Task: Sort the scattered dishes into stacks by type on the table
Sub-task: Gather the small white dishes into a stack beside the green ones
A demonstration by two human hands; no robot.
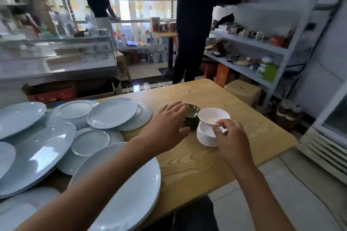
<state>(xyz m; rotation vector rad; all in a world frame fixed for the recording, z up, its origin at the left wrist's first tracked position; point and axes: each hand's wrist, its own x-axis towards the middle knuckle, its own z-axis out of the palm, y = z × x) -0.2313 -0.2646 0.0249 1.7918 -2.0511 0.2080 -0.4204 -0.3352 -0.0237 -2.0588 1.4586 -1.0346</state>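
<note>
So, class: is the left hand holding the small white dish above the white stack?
No. The right hand pinches the small white dish over the white stack; the left hand is at the dark green stack.

My left hand point(170, 118) covered the near side of the dark green saucer stack point(191, 116), so I couldn't count it. The pale plates point(37, 155) ran off the left and bottom edges. Shelf goods point(244, 47) were blurred, perhaps jars, and a standing person point(195, 24) was cropped at the top.
</note>
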